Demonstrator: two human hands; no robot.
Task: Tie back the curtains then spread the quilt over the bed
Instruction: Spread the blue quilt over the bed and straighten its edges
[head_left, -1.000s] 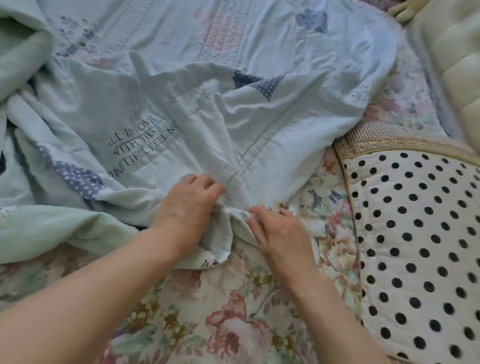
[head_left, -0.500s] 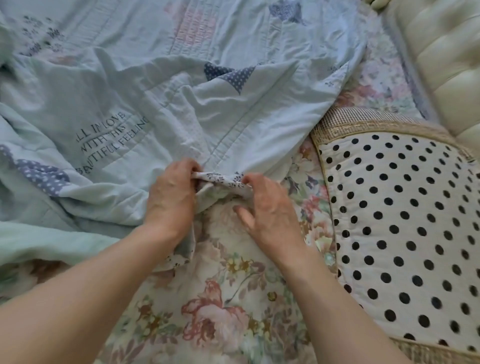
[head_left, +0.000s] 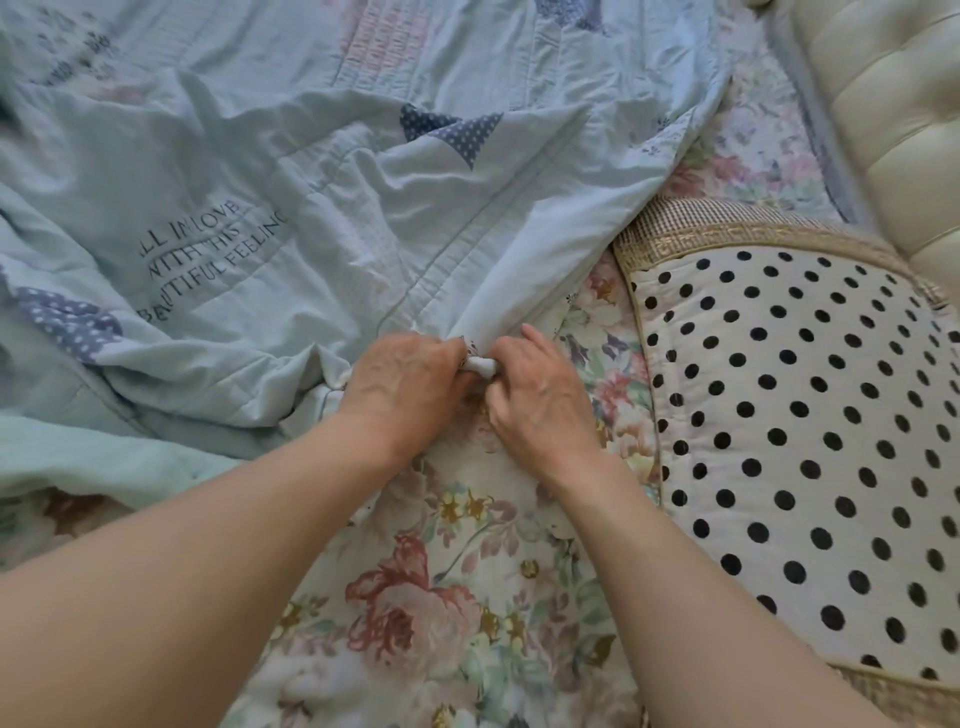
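Note:
A pale blue quilt (head_left: 322, 171) with stitched lettering and navy dotted patches lies crumpled over the upper left of the bed. Its near corner is bunched into a small roll between my hands. My left hand (head_left: 405, 387) grips that corner from the left. My right hand (head_left: 540, 395) pinches the same corner from the right, knuckles almost touching the left hand. Under both hands lies the floral bed sheet (head_left: 467, 597). No curtains are in view.
A white pillow with black polka dots (head_left: 810, 431) and a woven beige border lies at the right. A cream tufted headboard (head_left: 893, 119) rises at the top right. A mint green fold of the quilt (head_left: 78, 457) lies at the left.
Both hands have closed in on the quilt's corner and bunched it tight between them. The view has shifted left over the bed, so the pillow fills more of the right.

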